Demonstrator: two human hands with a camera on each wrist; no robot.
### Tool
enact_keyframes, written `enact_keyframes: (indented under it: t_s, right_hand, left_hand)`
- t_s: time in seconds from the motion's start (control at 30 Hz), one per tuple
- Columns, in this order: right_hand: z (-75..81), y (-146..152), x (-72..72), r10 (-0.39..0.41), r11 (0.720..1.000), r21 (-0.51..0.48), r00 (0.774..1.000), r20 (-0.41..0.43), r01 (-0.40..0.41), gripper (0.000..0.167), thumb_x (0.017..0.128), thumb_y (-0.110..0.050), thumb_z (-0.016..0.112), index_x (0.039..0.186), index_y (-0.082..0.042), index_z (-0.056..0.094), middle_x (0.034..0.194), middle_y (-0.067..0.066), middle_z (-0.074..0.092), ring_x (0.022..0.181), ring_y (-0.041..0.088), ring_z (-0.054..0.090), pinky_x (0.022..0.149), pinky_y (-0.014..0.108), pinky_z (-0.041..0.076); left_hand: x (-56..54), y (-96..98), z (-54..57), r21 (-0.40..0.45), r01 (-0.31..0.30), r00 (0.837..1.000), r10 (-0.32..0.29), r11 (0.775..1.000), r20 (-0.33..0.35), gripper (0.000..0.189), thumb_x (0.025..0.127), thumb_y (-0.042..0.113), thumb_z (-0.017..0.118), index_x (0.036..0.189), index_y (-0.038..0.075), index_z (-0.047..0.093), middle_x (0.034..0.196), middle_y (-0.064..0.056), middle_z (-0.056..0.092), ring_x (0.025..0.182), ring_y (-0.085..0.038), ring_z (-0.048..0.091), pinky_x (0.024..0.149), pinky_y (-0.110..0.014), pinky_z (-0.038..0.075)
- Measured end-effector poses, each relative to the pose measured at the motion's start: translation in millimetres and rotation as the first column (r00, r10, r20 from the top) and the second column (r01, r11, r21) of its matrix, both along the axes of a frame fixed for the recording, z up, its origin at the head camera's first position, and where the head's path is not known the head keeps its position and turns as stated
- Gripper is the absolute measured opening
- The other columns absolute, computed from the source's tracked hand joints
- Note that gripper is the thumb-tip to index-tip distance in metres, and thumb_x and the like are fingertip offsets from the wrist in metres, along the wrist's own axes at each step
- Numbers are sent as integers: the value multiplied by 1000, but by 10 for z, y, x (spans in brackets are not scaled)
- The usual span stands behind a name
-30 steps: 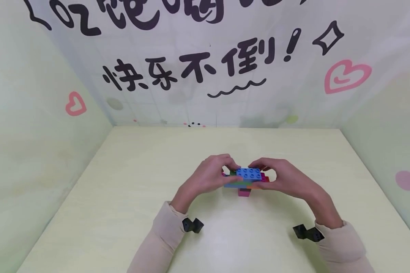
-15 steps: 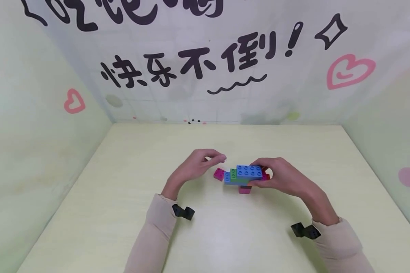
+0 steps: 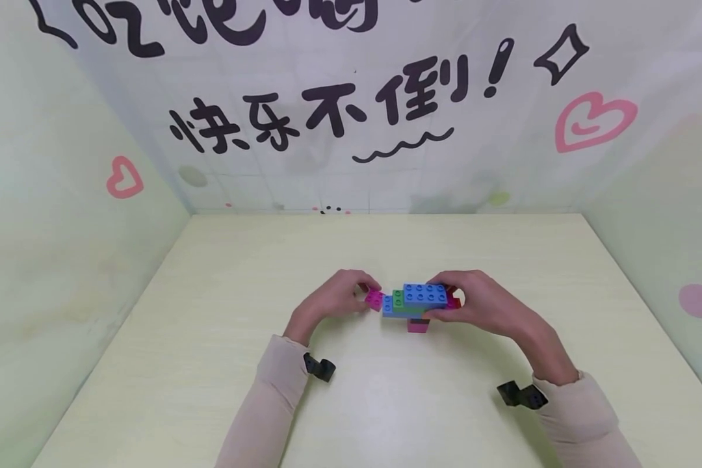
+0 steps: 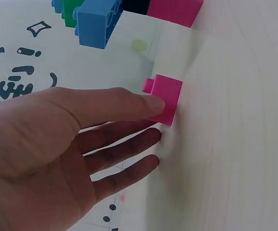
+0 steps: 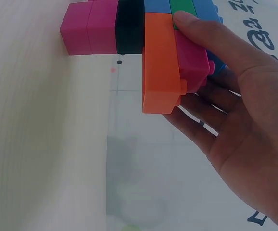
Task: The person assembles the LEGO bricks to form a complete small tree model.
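A loose pink toy brick with studs sits on the table just left of the assembled bricks. My left hand pinches it, the thumb across its near side and the other fingers behind. To the right stands a stack of joined bricks: a blue brick on top, green below, a longer blue one under that. Orange and pink bricks fill its right end. A black brick and pink bricks form a narrow column beneath. My right hand grips the stack's right end, thumb in front, fingers behind.
A pale wood table carries the bricks. Behind it rises a white printed backdrop with black lettering, and side walls stand left and right. Black wrist cameras are fixed at both sleeves.
My left hand let go of the stack's left end, moved left and lifted, then came down onto the loose pink brick and pinched it. The right hand kept its grip on the stack.
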State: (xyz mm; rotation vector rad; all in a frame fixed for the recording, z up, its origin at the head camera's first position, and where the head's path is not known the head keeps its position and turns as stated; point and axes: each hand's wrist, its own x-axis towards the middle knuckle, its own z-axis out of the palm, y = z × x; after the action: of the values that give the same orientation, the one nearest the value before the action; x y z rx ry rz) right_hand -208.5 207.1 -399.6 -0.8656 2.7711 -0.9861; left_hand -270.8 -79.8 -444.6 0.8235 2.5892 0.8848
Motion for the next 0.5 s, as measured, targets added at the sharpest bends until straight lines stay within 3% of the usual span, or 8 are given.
enact_keyframes:
  t_s: [0.3,0.4,0.5]
  right_hand:
    - [17,37,14,1,1000,-1,1000,1,-1,40,77,-26,86,111,-14,67,93,-9,63,82,18,57,66,26,49]
    - [9,32,12,3,1000,-7,1000,4,-3,40,77,-26,85,111,-14,67,93,-9,63,82,17,56,66,27,49]
    - [1,12,7,10,1000,-15,1000,7,-10,40,77,-25,85,111,-14,67,93,-9,63,82,16,56,67,27,50]
  left_hand:
    - [-10,80,-14,0,-23,999,23,1000,-32,34,84,13,79,117,12,69,106,4,63,98,-17,57,86,-26,47]
    - [-4,89,2,34,-99,993,101,994,-60,34,85,19,78,118,13,68,105,5,63,97,-16,57,81,-27,48]
    - [46,110,102,134,-194,971,210,972,-115,36,87,26,77,118,14,67,104,5,63,96,-16,59,75,-26,50]
